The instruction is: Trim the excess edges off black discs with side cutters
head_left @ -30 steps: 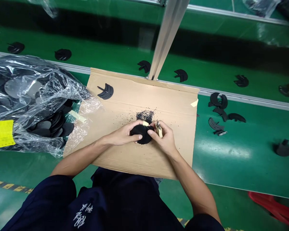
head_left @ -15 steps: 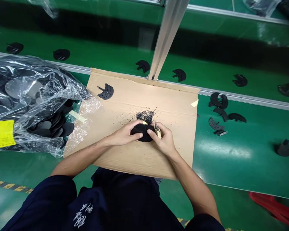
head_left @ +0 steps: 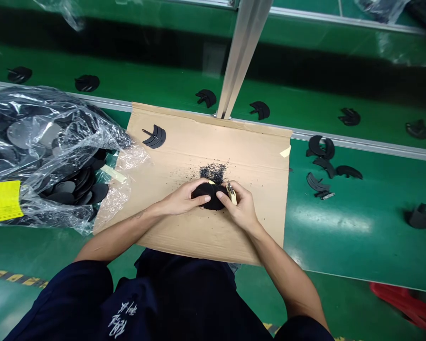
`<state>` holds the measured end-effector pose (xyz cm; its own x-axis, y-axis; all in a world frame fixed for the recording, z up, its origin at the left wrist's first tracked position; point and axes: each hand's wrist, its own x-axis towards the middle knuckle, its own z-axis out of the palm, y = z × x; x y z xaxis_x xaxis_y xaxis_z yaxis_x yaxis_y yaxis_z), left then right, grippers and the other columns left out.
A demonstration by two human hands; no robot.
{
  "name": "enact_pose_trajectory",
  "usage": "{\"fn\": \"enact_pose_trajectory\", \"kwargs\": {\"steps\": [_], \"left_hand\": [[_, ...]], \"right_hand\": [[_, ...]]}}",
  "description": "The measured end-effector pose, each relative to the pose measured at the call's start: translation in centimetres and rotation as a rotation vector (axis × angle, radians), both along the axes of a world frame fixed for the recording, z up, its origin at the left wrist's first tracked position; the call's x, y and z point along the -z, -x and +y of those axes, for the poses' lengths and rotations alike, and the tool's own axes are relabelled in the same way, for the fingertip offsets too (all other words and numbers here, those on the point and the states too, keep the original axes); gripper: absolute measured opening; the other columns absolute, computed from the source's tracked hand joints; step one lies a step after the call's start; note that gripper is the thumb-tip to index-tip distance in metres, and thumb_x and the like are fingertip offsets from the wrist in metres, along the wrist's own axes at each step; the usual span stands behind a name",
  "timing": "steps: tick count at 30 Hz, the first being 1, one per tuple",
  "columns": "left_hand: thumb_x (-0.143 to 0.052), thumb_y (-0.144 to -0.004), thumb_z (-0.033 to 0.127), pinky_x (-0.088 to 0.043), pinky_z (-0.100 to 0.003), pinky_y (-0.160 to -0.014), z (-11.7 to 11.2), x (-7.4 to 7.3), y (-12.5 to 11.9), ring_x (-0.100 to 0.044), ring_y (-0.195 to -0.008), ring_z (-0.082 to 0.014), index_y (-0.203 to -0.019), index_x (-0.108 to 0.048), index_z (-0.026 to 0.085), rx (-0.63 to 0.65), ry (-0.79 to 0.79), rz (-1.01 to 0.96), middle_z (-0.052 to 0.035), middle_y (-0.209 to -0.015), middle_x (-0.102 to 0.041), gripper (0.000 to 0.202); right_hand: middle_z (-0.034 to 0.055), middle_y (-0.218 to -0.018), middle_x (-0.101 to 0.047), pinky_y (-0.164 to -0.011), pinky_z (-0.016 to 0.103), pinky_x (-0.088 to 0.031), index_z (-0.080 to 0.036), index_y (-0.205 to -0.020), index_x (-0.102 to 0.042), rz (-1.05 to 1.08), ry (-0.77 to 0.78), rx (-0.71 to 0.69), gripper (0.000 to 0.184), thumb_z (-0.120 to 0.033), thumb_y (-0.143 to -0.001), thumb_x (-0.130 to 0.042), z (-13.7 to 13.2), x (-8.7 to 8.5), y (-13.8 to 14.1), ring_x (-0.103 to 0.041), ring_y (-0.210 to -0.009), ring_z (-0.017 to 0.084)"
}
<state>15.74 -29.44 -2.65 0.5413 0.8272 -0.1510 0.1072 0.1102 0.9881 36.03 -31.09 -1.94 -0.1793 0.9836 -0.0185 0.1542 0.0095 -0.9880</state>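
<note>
Head view: left hand (head_left: 182, 199) grips round black disc (head_left: 208, 196); right hand (head_left: 242, 208) pinches small metal tool (head_left: 231, 192) over cardboard (head_left: 199, 147).

The person is wearing dark navy clothing (head_left: 184, 293) with small white characters (head_left: 122, 316) printed low on the left; left hand (head_left: 180, 199) and right hand (head_left: 242, 210) are going bare.
</note>
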Motion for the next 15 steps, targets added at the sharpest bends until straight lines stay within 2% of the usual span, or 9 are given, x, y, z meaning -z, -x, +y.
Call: {"fn": "enact_pose_trajectory", "kwargs": {"steps": [15], "left_hand": [[-0.069,-0.089,0.051,-0.049,-0.025,-0.073,0.01,-0.07,-0.01,-0.059,-0.085,-0.0165,-0.104,-0.063,0.016,-0.011,0.011,0.004,-0.0034,-0.093,-0.063,0.038]], "right_hand": [[-0.0005,-0.078,-0.059,-0.069,0.029,-0.048,-0.022,-0.084,-0.059,0.037,0.01,0.024,0.041,-0.061,-0.084,-0.071,-0.15,0.02,0.1,-0.053,-0.071,0.015]]}}
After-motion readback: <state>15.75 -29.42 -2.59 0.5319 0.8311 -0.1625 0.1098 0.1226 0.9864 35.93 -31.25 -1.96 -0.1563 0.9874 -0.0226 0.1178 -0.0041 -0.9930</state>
